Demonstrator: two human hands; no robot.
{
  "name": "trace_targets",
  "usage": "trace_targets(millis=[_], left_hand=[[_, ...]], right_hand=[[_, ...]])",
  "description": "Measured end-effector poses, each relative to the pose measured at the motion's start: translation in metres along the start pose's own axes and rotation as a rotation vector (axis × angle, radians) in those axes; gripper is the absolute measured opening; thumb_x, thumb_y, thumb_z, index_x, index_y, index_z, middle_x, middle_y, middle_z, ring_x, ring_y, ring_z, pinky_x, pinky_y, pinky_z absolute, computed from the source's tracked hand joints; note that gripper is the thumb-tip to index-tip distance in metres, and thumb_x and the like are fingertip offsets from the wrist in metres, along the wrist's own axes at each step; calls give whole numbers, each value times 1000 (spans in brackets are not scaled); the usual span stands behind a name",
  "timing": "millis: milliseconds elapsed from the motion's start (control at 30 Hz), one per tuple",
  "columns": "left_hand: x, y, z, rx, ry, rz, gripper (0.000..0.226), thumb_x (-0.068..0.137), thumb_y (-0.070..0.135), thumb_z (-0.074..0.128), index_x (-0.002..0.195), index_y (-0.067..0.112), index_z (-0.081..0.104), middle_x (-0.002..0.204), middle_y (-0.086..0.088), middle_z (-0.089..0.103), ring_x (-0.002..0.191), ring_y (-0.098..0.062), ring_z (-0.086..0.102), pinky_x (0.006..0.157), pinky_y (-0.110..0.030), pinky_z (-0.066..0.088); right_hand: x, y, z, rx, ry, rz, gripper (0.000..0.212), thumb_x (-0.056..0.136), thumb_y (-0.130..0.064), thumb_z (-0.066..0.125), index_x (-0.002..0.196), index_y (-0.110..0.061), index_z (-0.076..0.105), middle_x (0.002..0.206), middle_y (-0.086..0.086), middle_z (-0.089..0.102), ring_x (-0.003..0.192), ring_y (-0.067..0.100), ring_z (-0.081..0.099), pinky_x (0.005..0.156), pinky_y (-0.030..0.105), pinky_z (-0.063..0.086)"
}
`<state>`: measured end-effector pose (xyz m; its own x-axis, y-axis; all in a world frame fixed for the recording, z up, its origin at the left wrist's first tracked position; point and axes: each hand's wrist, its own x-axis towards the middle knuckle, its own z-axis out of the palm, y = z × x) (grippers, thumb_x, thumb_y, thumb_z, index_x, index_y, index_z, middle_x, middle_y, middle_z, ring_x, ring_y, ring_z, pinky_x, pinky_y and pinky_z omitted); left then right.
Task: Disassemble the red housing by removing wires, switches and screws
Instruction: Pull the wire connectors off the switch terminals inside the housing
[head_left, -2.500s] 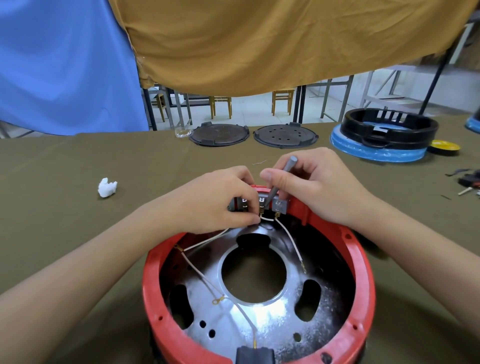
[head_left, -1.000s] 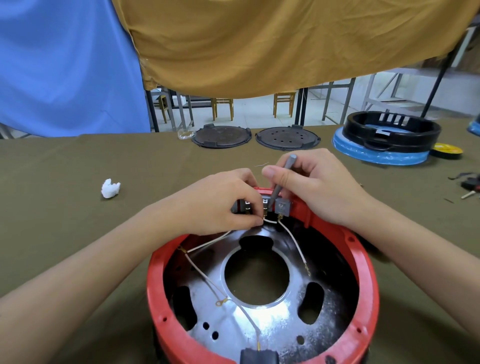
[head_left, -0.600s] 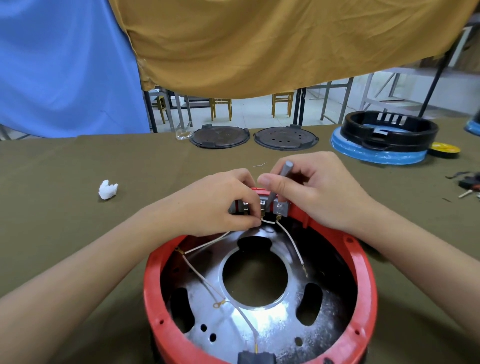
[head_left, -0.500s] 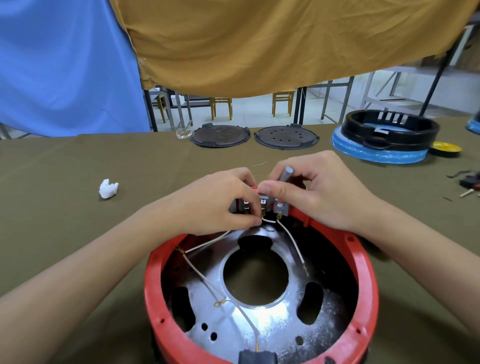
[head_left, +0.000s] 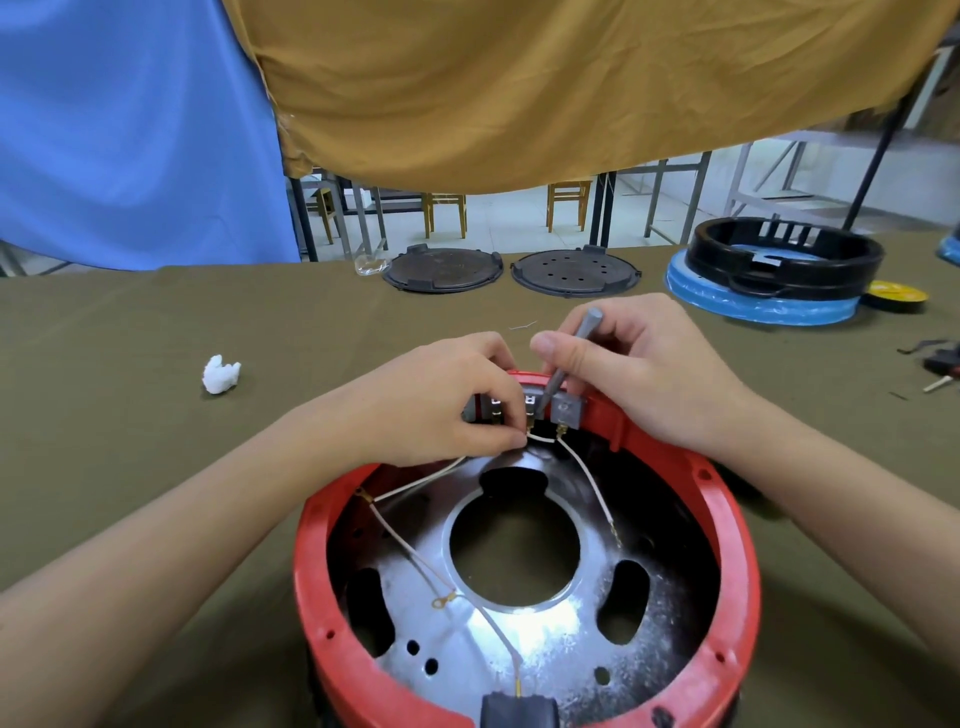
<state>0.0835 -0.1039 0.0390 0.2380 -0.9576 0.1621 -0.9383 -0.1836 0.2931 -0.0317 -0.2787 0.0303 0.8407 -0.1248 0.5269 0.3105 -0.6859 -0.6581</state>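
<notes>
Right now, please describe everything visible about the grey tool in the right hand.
The grey tool is a slim rod, matte, metal or plastic by its look. It tilts, upper end away from the camera, lower end at the grey switch block on the red housing far rim. The right hand grips it; its tip is hidden.

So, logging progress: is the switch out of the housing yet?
No. The switch sits at the housing rim, wires attached.

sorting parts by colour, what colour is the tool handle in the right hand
Grey; the tool handle shows best in the head view.
</notes>
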Motion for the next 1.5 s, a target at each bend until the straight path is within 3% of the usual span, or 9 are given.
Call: trace_targets(millis=[200,400,600,767,867,1067,1200,1367,1500], left_hand=[[1,1,-1,3,-21,-5,5,85,35,70,87,34,75,109,9,52,96,-7,57,92,-36,46],[1,-2,0,5,-4,7,3,85,36,72,86,35,74,98,21,44,88,6,51,84,-20,42],[1,-2,0,22,-11,10,2,85,38,71,83,39,72,102,18,46,91,5,50,85,-21,41],[1,-2,1,12,6,13,3,84,36,72,86,35,74,98,22,44,90,7,50,83,-19,40],[1,-3,1,6,9,17,3,84,36,72,86,34,75,100,19,46,90,3,51,85,-21,42],[1,-1,0,-3,-10,22,3,84,33,73,86,33,75,107,8,53,95,-5,57,92,-33,46],[1,-1,-1,-2,-3,12,2,84,35,73,85,35,74,98,19,46,89,7,51,84,-17,40],[1,-1,0,8,-5,10,2,84,36,73,83,37,73,105,13,48,90,9,49,85,-17,39],[0,-1,0,13,-10,9,1,84,37,72,84,37,73,99,19,45,90,3,51,86,-22,43]], right_hand=[[-2,-6,-3,-260,-98,-226,30,91,-42,65,78,-17,74,67,1,67,63,16,60,59,32,46],[2,1,-1,-27,-23,-22,29,92,-36,68,72,-15,71,61,2,67,59,22,62,61,44,50],[3,3,3,123,10,137,33,93,-33,68,70,-9,71,55,2,65,50,8,56,54,17,42],[-1,-3,4,-44,-4,17,34,91,-41,67,67,-17,68,57,5,64,57,29,59,58,46,49],[-1,-3,1,-50,37,-40,32,92,-38,66,70,-16,69,59,11,63,58,32,56,58,50,45],[-2,-6,-1,-149,-85,-131,27,90,-38,67,78,-15,75,66,6,69,61,27,63,58,45,47],[2,-2,0,-30,-26,-27,27,93,-33,69,74,-14,73,61,3,67,59,25,62,59,42,49],[3,0,2,82,-18,118,32,93,-32,68,71,-9,72,55,1,65,49,7,57,55,14,42],[0,-2,4,41,-9,43,30,93,-32,68,71,-13,70,59,2,66,56,18,62,59,29,48]])
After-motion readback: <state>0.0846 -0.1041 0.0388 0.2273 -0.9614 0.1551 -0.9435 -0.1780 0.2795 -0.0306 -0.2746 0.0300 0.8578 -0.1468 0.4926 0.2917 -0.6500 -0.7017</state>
